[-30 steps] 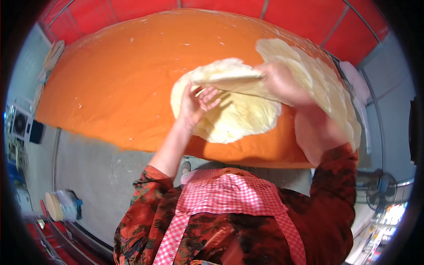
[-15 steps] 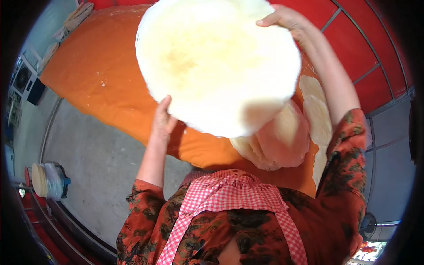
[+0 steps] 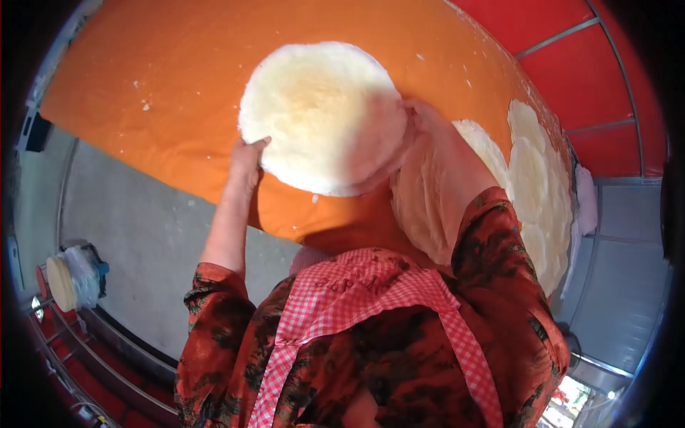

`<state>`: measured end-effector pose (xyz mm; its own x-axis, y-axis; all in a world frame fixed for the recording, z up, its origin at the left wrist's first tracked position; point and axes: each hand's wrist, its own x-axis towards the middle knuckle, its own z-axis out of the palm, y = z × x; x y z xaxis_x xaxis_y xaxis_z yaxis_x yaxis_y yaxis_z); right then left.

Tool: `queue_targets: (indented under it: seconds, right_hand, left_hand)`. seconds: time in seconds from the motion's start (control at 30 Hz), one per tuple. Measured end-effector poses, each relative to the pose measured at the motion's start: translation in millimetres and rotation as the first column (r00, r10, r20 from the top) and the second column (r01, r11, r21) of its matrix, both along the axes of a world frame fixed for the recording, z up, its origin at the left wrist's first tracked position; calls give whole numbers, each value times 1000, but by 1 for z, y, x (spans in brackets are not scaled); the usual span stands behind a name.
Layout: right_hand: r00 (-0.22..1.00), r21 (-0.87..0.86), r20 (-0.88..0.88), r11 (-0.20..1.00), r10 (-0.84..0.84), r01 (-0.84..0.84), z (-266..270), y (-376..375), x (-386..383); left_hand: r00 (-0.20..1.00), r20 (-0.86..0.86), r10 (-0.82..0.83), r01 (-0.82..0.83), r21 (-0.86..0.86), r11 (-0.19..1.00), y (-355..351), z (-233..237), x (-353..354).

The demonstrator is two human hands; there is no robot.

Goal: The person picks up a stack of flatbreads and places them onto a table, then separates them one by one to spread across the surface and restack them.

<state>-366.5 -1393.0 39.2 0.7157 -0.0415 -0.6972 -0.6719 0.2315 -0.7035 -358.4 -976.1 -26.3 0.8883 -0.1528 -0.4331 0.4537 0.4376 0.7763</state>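
A large, round, pale flatbread (image 3: pixel 314 107) with a faintly browned middle is held between my two hands over the orange cloth (image 3: pixel 178 78). My left hand (image 3: pixel 247 158) grips its lower left rim, thumb on top. At the right rim, my right hand (image 3: pixel 422 123) pinches the edge, its fingers partly blurred and in shadow. Just below my right forearm lies a pile of thin flatbreads (image 3: pixel 421 196), partly covered by that arm.
More flatbreads (image 3: pixel 531 185) overlap along the right side of the cloth, beside a red panelled wall (image 3: pixel 585 78). Grey floor (image 3: pixel 143 207) shows at the left. A round stool (image 3: pixel 63 284) with plastic wrapping stands at lower left.
The flatbread has come down and away from my face, closer to the cloth. My right hand has lowered with it, and more of the flatbreads at right now show.
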Motion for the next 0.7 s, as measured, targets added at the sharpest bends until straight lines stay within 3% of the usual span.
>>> queue_targets:
  seconds: [0.03,0.13,0.23,0.33,0.43,0.53,0.57,0.63,0.7]
  right_hand:
    - [998,-169,-9,983,-70,67,-6,-7,4]
    - [996,-142,49,988,73,-66,-9,-27,6]
    - [943,-163,212,961,255,-223,-43,-51,22]
    - [898,-188,371,966,235,-175,-31,-40,30]
    - [829,-259,509,960,232,-110,27,-1,36]
    - [859,-300,488,954,157,-4,49,16,50]
    - [863,-530,458,845,211,75,41,16,52]
    - [886,-865,368,453,281,215,22,15,60]
    - [936,-928,222,354,275,116,20,24,52]
  left_hand:
    - [1000,-20,-16,17,15,1000,0,4,0]
    - [1000,-9,22,-21,41,999,-3,10,-3]
    - [999,26,38,-41,100,994,0,-6,-1]
    - [992,78,95,-104,124,987,-5,17,-13]
    - [982,131,134,-145,78,986,-2,36,-24]
    - [983,65,173,-177,54,983,8,41,-31]
    - [981,16,195,-196,79,977,14,22,-27]
    - [966,24,258,-259,92,962,20,-12,-16]
    - [966,22,256,-257,122,959,18,-10,-13]
